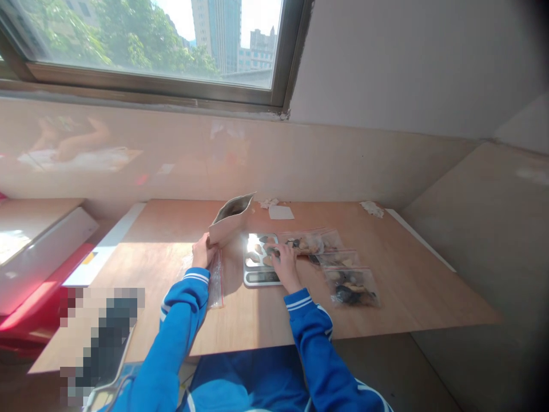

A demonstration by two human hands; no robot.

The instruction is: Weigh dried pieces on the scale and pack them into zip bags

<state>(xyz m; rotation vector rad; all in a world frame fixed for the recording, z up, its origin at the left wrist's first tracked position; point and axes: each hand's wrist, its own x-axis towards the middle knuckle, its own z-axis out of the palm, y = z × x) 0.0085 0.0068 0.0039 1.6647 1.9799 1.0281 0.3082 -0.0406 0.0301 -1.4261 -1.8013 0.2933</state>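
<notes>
My left hand is closed on the lower left side of a brown paper bag, which stands tilted with its mouth open. Under that wrist lies a clear zip bag with a red seal line. To its right is a white kitchen scale with a dark display. Several flat brown pieces, like dried slices, lie on its plate; their exact kind is unclear. My right hand reaches over the plate's right side, its fingers curled onto a dark piece.
Several filled clear zip bags of brown and black pieces lie right of the scale. A white paper square and crumpled tissue are at the table's back. A pixelated dark object lies front left. The wooden table meets a wall behind.
</notes>
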